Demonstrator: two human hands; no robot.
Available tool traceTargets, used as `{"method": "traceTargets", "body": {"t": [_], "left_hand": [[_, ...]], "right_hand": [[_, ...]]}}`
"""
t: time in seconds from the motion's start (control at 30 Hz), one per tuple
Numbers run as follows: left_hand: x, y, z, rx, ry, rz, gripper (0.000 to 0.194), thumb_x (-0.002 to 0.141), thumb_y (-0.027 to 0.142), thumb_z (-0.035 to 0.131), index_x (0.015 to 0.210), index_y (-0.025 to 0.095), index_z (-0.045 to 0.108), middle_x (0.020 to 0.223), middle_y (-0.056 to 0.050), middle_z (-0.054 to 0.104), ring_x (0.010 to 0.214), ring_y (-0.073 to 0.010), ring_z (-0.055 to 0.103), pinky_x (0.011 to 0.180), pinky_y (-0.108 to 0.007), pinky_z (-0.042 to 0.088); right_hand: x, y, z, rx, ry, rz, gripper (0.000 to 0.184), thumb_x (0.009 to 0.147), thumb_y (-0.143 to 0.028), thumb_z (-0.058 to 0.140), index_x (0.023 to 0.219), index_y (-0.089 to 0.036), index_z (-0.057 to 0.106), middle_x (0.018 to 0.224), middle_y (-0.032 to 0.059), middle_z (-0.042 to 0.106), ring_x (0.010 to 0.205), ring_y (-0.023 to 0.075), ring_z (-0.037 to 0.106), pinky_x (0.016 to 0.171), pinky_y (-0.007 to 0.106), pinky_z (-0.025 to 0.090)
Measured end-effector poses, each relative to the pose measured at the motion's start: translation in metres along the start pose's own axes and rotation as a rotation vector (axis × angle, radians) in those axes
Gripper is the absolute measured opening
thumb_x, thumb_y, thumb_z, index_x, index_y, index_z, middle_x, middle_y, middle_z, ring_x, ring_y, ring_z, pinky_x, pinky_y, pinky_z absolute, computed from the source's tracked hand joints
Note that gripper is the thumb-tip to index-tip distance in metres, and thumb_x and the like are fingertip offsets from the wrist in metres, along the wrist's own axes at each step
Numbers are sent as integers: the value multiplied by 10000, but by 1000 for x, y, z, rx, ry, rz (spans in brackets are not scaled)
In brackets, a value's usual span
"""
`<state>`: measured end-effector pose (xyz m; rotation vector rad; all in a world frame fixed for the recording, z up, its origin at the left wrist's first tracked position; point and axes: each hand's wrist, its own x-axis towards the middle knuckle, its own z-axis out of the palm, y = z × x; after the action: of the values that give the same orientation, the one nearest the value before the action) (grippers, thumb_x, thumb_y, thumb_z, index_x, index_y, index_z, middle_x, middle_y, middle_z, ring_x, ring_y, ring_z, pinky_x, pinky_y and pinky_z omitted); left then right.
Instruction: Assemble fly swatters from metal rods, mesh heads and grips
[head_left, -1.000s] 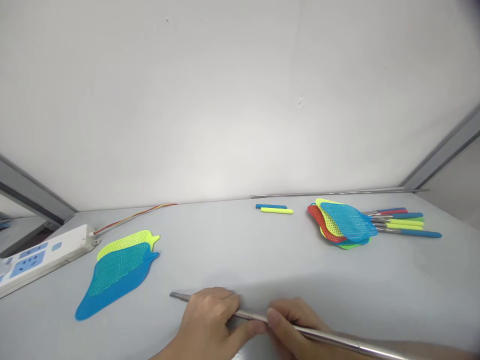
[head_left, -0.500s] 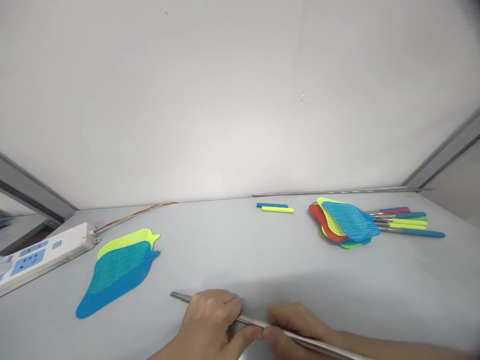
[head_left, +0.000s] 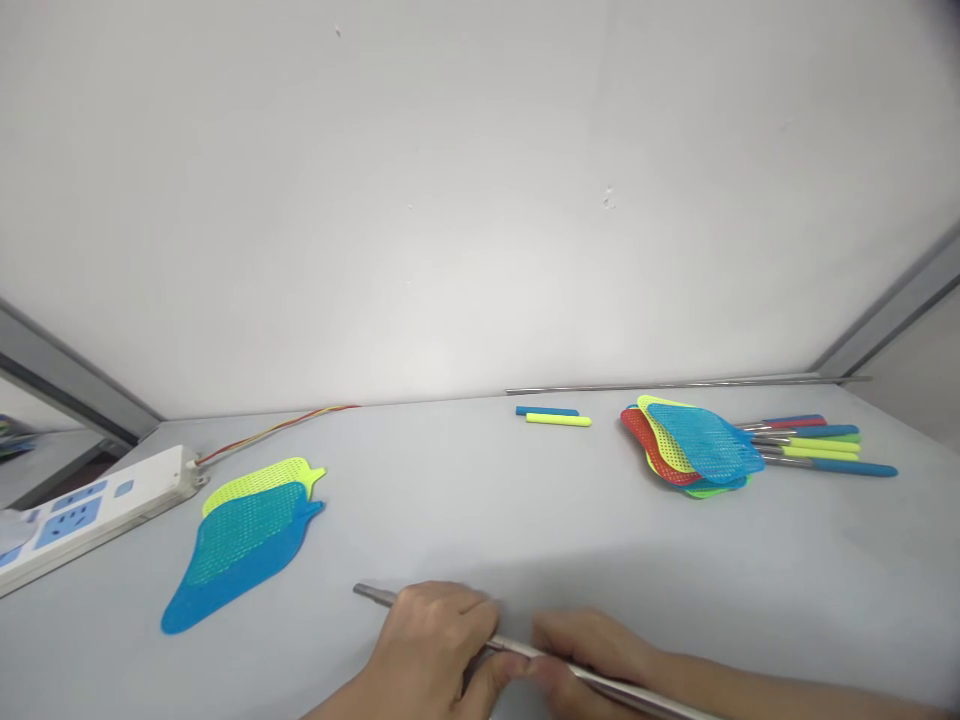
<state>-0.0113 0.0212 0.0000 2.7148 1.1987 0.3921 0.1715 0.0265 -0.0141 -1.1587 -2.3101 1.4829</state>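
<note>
Low in the view, a slim metal telescopic rod [head_left: 517, 648] runs slantwise, its left tip up and its right end leaving the bottom edge. My left hand [head_left: 435, 640] is wrapped over it near the left tip. Just to the right, my right hand [head_left: 592, 650] grips the same rod, and the two thumbs almost meet on it. To the left lie two loose fly swatter heads, a blue one [head_left: 232, 590] overlapping a yellow one [head_left: 259, 478]. Farther back rest a blue handle grip [head_left: 546, 411] and a yellow handle grip [head_left: 559, 420].
Several fly swatters [head_left: 705, 445] with colored heads and grips lie stacked at the right. Thin metal rods [head_left: 675, 385] lie along the wall [head_left: 480, 200]. A white power strip [head_left: 112, 510] with a red and yellow cord [head_left: 274, 432] sits at the left on the grey table [head_left: 450, 500].
Both hands still hold the rod, which has shifted slightly right in the view. The table items have also shifted a little right, as the camera moved slightly.
</note>
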Motion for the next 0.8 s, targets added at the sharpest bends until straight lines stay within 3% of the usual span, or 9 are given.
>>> {"method": "traceTargets", "body": {"t": [0.3,0.4,0.6,0.8], "left_hand": [[1,2,2,-34,33,51,241,785,248,378,553,183,392,499,20,515,443,-127,488,441,-244,299],[3,4,1,-36,39,27,256,798,262,381,554,182,391,499,20,509,450,-125,485,450,-244,304],[5,10,-4,-61,20,-60,310,824,346,396,562,180,400,526,10,491,492,-128,470,477,-250,324],[6,4,-5,-146,30,4,195,851,255,377,721,182,504,640,-9,533,608,-143,491,576,-272,375]], "right_hand": [[0,-7,-2,-44,10,-20,290,793,-336,398,569,-186,291,511,-51,320,462,64,283,394,196,206],[-9,-17,-11,83,3,-82,288,808,-382,349,601,-186,310,542,-38,345,487,75,303,406,194,236],[-25,-42,-26,292,-12,114,404,835,-518,247,635,-185,358,543,-26,383,492,90,371,451,201,316],[-21,-29,-12,442,111,97,509,782,-637,268,581,-181,371,465,-45,366,421,77,371,424,196,324]]}}
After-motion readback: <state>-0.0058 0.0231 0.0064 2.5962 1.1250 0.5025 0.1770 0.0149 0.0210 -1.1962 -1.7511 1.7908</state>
